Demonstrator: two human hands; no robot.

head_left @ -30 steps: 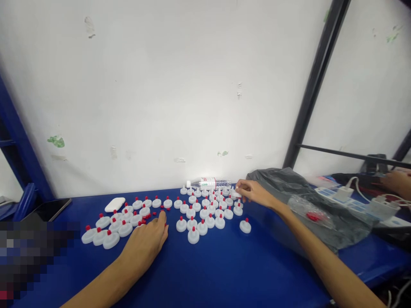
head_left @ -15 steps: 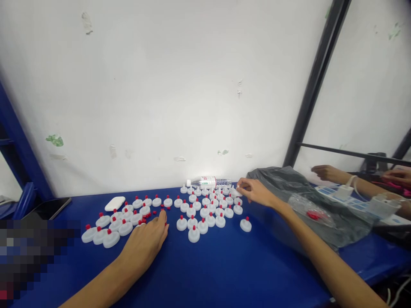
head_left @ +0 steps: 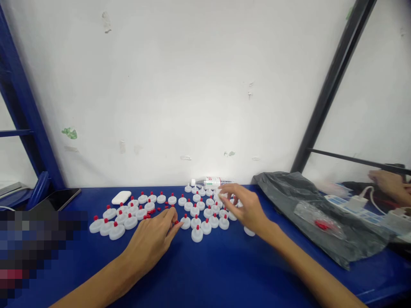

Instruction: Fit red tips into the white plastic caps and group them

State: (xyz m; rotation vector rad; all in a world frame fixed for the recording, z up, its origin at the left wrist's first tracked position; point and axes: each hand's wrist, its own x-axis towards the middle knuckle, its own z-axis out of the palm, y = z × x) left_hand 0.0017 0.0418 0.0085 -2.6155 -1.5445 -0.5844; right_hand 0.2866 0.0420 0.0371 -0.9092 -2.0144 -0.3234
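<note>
Many round white lids with nozzles, such as the front lid (head_left: 197, 235), stand on the blue table (head_left: 205, 273); most carry small red caps. My left hand (head_left: 152, 233) rests low over the table, thumb and index finger closed on a small red cap (head_left: 176, 222). More loose red caps (head_left: 150, 211) lie just beyond its knuckles. Over the right-hand group of lids, my right hand (head_left: 248, 207) pinches a white lid (head_left: 220, 193) at its fingertips, partly hidden by them. Several back-row lids, like this one (head_left: 188, 188), have bare white nozzles.
A clear bottle (head_left: 212, 182) lies on its side against the wall. At the back left is a white rounded case (head_left: 121, 197); a phone (head_left: 59, 200) lies farther left. On the right, a grey plastic bag (head_left: 321, 231) bears a clear bag of red pieces (head_left: 321, 222), near a power strip (head_left: 346, 205).
My right hand has come left and nearer from the back row, carrying a white lid. My left hand has shifted slightly right, its pinched red cap now showing. The view has shifted a little.
</note>
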